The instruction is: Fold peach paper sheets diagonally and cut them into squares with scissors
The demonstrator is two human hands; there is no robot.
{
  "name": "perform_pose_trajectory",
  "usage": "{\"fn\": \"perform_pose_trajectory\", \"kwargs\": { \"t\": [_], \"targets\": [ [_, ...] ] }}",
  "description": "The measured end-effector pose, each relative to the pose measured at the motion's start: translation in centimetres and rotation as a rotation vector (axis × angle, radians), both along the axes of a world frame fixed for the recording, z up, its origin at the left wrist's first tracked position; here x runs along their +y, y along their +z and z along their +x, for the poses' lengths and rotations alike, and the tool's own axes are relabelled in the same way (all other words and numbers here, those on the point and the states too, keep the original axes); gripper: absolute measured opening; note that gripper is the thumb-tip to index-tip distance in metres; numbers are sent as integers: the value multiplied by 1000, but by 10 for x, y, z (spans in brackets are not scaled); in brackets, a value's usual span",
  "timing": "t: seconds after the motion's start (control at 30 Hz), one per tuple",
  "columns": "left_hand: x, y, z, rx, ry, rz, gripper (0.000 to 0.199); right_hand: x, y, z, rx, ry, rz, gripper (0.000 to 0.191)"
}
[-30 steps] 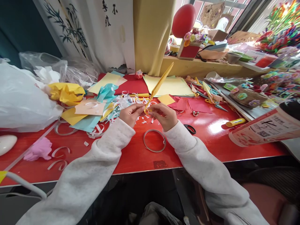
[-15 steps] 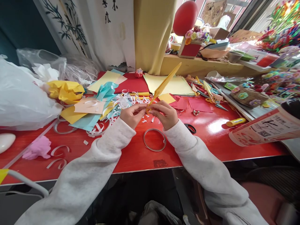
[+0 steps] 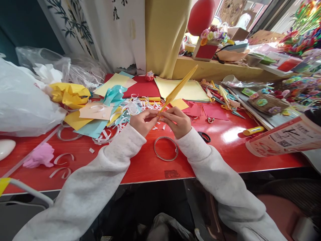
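Observation:
Both hands meet over the red table and pinch the lower end of a folded yellow paper strip. Its pointed far end slants up and to the right. My left hand is closed, thumb and fingertips on the paper. My right hand is closed on the same end from the other side. The fingertips partly hide the fold there. Below the hands a thin metal ring, perhaps coiled wire, lies flat. Black scissor handles show beside the right wrist.
White paper curls and coloured sheets cover the table's left middle. A white plastic bag stands at left, pink crumpled paper before it. A printed cup and a yellow tube are at right.
The view has shifted slightly. Both hands keep their pinch on the yellow paper, which is in nearly the same position; little else differs.

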State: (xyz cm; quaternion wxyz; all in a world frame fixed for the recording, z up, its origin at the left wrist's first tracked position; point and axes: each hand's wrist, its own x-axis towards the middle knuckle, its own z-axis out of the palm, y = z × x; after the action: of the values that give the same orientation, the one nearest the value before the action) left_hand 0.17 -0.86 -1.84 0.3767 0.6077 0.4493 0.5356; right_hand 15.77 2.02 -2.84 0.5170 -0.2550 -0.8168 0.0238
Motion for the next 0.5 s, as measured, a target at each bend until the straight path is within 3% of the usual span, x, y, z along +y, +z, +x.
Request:
{"fn": "perform_pose_trajectory", "kwargs": {
  "t": [0.5],
  "targets": [
    [4, -2, 1, -55, 89, -97, 15, -5, -6, -7, -23, 21, -69, 19]
  ]
}}
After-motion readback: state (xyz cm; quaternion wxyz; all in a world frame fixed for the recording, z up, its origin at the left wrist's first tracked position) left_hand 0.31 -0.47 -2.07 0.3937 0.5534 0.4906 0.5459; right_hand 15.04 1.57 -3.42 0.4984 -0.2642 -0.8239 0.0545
